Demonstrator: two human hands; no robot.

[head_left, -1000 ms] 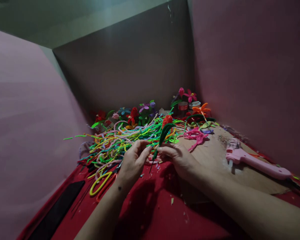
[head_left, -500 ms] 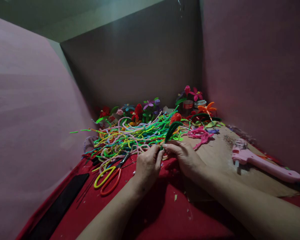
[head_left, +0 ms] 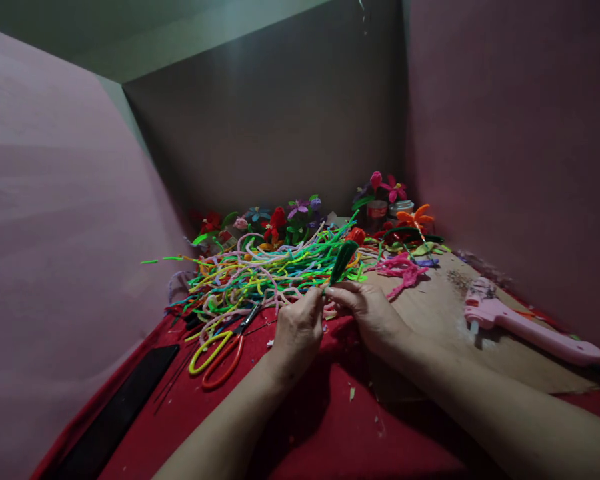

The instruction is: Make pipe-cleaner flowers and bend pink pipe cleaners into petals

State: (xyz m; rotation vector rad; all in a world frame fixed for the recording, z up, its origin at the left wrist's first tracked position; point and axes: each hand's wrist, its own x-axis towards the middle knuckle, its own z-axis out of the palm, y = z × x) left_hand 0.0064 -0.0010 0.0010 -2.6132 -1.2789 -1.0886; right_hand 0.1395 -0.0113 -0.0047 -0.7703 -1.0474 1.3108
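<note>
Above the red cloth (head_left: pixel 330 420), the left hand (head_left: pixel 300 327) and right hand (head_left: pixel 373 313) meet, fingertips pinched together on the lower end of the dark green leaf (head_left: pixel 343 260) (its tip curving upward). The red bud (head_left: pixel 356 235) shows just behind it. Scissors (head_left: pixel 223 357) lie left of the hands, beside the heap of colorful stems (head_left: pixel 270 267); a pink glue gun (head_left: pixel 525 327) rests on cardboard (head_left: pixel 430 320).

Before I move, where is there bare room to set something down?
Mostly bare: the red cloth between left forearm and right forearm, with a few scraps; the cardboard between right forearm and glue gun. Crowded: the pipe-cleaner heap and the flowers behind it.
</note>
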